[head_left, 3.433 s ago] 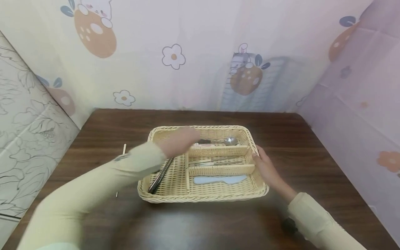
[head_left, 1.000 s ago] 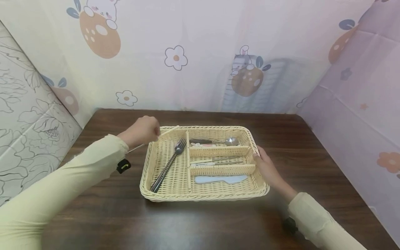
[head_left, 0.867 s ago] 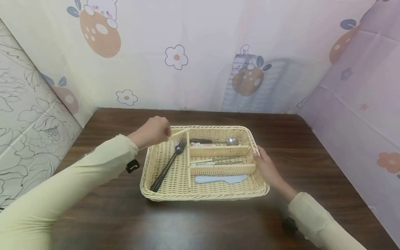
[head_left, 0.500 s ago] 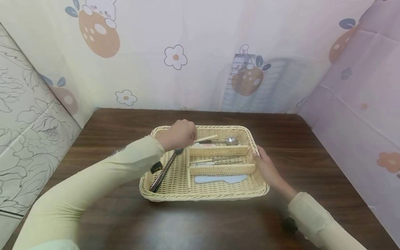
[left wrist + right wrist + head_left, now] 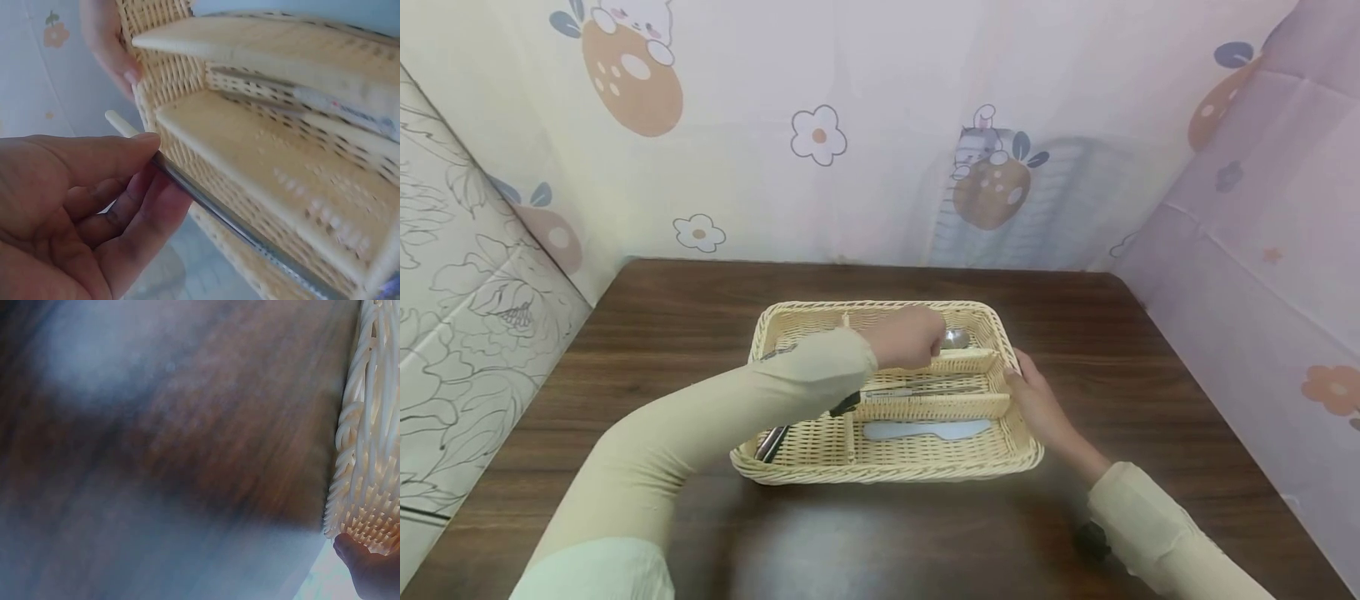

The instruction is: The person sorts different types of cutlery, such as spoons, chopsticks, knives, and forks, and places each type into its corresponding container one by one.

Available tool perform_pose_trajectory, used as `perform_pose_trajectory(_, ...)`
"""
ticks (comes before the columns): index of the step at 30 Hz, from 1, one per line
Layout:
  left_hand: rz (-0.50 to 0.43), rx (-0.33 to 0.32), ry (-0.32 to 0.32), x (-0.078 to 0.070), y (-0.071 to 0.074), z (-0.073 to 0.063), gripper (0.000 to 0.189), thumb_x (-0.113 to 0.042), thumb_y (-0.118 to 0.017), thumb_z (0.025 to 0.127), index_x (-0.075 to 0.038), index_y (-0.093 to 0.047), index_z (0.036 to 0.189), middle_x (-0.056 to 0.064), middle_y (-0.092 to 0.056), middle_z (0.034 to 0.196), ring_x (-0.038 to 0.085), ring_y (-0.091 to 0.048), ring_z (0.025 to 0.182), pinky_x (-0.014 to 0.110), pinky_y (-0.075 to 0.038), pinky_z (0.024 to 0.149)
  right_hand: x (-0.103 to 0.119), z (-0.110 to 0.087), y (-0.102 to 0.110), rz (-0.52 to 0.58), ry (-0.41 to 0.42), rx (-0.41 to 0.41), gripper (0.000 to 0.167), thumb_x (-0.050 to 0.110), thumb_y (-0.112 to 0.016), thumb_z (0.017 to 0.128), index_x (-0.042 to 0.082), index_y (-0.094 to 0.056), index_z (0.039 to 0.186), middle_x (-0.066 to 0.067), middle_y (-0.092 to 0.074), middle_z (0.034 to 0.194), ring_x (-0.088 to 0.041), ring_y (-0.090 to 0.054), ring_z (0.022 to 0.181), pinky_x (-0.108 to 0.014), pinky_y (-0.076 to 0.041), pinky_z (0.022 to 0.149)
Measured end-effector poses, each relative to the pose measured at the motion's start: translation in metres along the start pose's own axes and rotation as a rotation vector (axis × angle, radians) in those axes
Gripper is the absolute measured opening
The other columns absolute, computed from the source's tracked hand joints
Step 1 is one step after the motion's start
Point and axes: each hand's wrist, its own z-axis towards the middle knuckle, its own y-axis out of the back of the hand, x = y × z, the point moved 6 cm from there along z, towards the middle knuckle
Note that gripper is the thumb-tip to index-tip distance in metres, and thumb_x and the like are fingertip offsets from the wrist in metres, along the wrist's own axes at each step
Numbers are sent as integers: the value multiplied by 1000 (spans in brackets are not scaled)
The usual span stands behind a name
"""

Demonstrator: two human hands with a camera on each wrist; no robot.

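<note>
My left hand (image 5: 908, 337) is over the back right compartment of the wicker cutlery tray (image 5: 925, 477). Thumb and fingers pinch a metal chopstick (image 5: 234, 226) with a cream end, best seen in the left wrist view. Beside that hand shows the bowl of a spoon (image 5: 956, 338); its handle is hidden. My right hand (image 5: 1037, 407) grips the tray's right side, thumb over the rim. More metal chopsticks with pale handles (image 5: 887, 392) lie in the middle compartment. A light blue knife (image 5: 928, 429) lies in the front one.
Two dark fork handles (image 5: 772, 443) stick out from under my left forearm in the left compartment. The dark wooden table (image 5: 1060, 308) carries the tray, with patterned curtains (image 5: 880, 167) behind and at both sides.
My left hand has carried the chopstick rightward from the tray's left edge to the back right compartment, its forearm now covering the fork heads. The right hand keeps its grip on the tray.
</note>
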Motion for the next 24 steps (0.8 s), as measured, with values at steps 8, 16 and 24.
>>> perform_pose_trajectory(8, 23, -19, -88, -16, -18, 20, 38, 17, -48, 79, -13, -36, 60, -3, -38, 56, 9, -24, 54, 21, -27, 56, 3, -2, 2, 10, 13, -7, 52, 20, -26, 105, 3, -10, 151, -30, -32, 141, -42, -41, 123, -52, -33, 101)
perform_pose_trajectory(16, 117, 42, -59, -13, -41, 28, 20, 7, -55, 87, -9, -52, 76, -4, -41, 56, 9, -36, 53, 19, -33, 50, 4, -2, 1, 37, 5, 3, 51, 21, -26, 105, 5, -10, 151, -31, -33, 140, -42, -44, 121, -50, -40, 96)
perform_pose_trajectory(24, 296, 47, -103, -14, -55, 34, 9, -5, -56, 93, -6, -65, 92, 2, -64, 80, 10, -57, 69, 20, -48, 65, 2, -3, 1, 50, 4, 4, 51, 21, -26, 105, 4, -9, 151, -31, -33, 139, -43, -45, 119, -48, -42, 93)
